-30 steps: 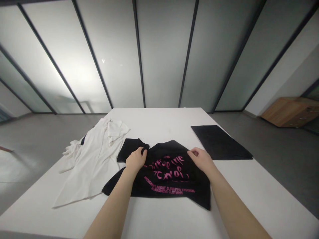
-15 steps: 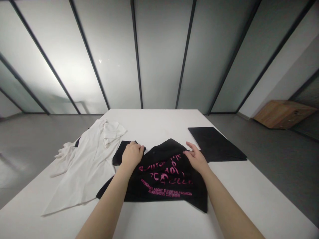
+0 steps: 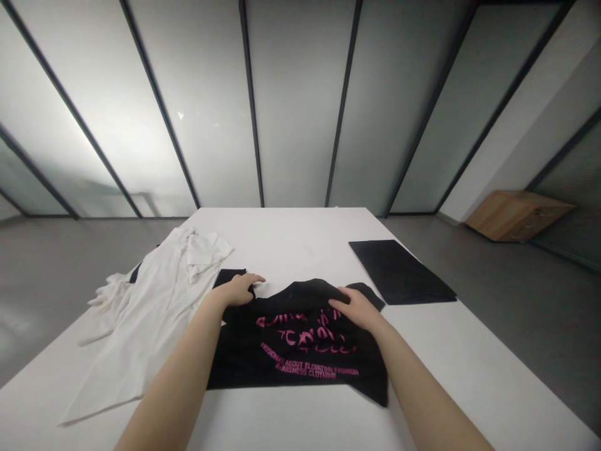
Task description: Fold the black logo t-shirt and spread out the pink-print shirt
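In the head view a black T-shirt [image 3: 305,351] with pink lettering lies in front of me, its far edge raised in a rumpled fold. My left hand [image 3: 238,290] is at its left sleeve, fingers reaching out and apart over the dark cloth; the thumb is partly hidden. At the upper right edge of the shirt, my right hand [image 3: 354,307] has the cloth between thumb and fingers. One sleeve spreads on the table beyond the right hand.
White garments [image 3: 154,319] lie loosely along the left of the white table [image 3: 282,419], with something dark beneath them. A folded black garment [image 3: 399,272] rests flat at the right. Frosted glass panels stand behind, and a wooden cabinet [image 3: 516,213] is on the floor at right.
My left hand has shifted left and its fingers have stretched out. My right hand has moved slightly left and down onto the shirt's edge. The shirt's far edge sits lower.
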`<state>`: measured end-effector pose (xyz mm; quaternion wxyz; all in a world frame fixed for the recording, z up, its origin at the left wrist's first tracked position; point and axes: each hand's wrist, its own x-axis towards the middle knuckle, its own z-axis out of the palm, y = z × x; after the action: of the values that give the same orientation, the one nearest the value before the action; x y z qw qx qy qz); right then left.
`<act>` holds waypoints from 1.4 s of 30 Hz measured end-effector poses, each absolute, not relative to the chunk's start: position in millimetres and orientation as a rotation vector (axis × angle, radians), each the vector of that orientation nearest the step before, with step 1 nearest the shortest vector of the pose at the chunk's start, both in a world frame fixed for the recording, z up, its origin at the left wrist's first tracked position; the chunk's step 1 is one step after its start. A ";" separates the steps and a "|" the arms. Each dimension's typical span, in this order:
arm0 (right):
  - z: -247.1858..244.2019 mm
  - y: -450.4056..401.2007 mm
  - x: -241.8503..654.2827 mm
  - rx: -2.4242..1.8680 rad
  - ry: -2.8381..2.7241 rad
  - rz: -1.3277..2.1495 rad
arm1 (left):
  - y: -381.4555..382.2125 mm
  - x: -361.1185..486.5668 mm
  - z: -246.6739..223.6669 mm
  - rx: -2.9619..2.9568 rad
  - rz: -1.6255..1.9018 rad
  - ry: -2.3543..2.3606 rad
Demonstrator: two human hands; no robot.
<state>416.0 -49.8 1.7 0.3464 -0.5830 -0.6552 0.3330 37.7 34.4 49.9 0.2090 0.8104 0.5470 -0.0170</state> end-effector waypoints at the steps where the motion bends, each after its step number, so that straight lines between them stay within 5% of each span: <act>1: 1.9 -50.5 416.8 -1.514 -1.677 0.824 | 34.5 32.1 51.7 2.243 -0.084 1.524; 7: -1.4 -47.9 428.3 -1.407 -1.285 0.449 | 32.4 16.1 63.3 2.102 -0.099 1.633; 12: -0.5 -47.2 439.0 -1.362 -1.108 0.242 | 36.8 8.7 80.8 2.333 0.383 1.456; 16: 5.4 -49.8 445.3 -1.427 -1.237 0.112 | 36.9 5.9 99.8 2.473 0.805 1.746; 19: 11.5 -52.8 446.0 -1.610 -1.381 0.011 | 29.3 9.6 108.7 2.347 0.788 2.012; 25: 22.4 -63.2 440.1 -1.996 -1.681 0.294 | 5.6 13.9 119.0 2.203 0.299 2.033; 33: 55.5 -64.2 424.0 -1.844 -1.749 0.997 | -8.4 12.5 137.6 1.686 0.266 1.709; 37: 67.0 -38.6 420.7 -1.601 -1.364 1.162 | 5.1 21.5 126.9 1.342 0.712 1.390; 42: 72.2 8.4 421.9 -1.259 -1.049 0.739 | 38.1 41.2 103.0 1.162 1.472 1.166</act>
<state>421.9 8.4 72.2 0.6225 -0.5482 -0.4566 0.3217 41.2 38.1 103.0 0.4498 0.4701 0.4716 0.5952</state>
